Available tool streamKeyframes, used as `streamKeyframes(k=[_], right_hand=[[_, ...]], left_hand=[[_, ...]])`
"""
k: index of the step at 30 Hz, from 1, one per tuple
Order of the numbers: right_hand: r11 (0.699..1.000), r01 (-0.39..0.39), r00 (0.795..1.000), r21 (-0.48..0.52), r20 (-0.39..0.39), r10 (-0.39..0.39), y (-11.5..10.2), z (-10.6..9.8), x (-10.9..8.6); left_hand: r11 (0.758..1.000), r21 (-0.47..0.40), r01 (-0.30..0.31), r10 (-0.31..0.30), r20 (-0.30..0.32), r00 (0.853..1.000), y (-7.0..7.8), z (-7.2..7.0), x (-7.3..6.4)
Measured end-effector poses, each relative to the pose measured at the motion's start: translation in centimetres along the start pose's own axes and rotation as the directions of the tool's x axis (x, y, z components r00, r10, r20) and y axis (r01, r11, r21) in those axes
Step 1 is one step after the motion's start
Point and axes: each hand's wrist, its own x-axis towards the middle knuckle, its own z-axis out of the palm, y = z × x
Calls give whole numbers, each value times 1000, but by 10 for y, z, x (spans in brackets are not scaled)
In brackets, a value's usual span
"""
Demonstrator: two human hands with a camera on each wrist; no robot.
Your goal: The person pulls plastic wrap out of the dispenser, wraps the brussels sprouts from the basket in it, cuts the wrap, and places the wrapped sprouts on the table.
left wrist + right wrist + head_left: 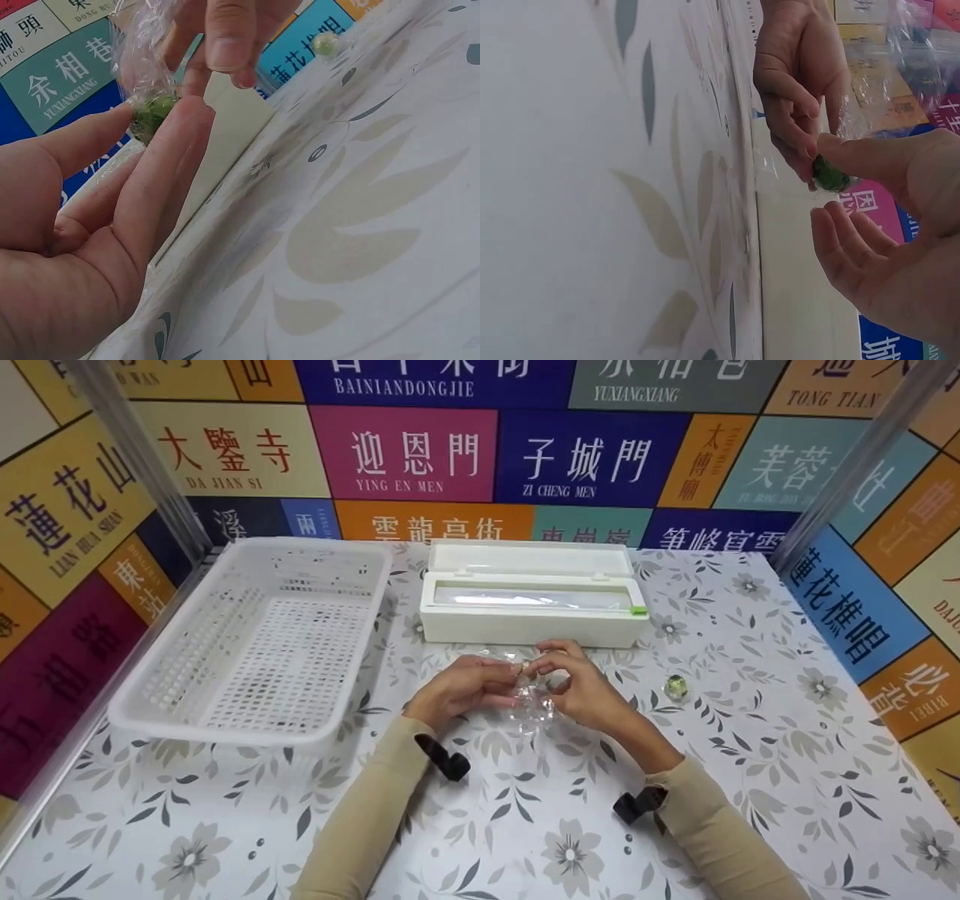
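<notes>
My left hand (469,686) pinches a small round green piece, which looks like a fruit (154,118), between thumb and fingertips. Clear cling film (146,45) is wrapped about the piece and stands up loose and crumpled above it. My right hand (585,690) is close against the left, its curled fingers at the film; in the right wrist view its thumb (855,154) reaches the top of the green piece (829,174). Film partly hides the fingertips. Both hands are just above the table, in front of the white cling film dispenser (525,628).
A second small green ball wrapped in film (676,688) lies on the table to the right. The dispenser's lid (529,558) is raised, with a green slider (638,610) at its right end. A white perforated basket (251,735) stands at the left. Printed panels surround the table.
</notes>
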Motion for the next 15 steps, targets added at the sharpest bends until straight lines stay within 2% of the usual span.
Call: streamKeyframes(k=[6,11,15], right_hand=[[999,17,998,-52,-60,-20,-4,3,2],[997,11,991,-74,-136,-21,-3,6,6],[997,-52,987,-58,-156,42,-5,9,10]], left_hand=[[1000,31,-1,2,-18,1000,2,2,1],[1000,3,-28,28,-35,999,1,1,0],[999,-7,-46,46,-39,998,1,-3,-1]])
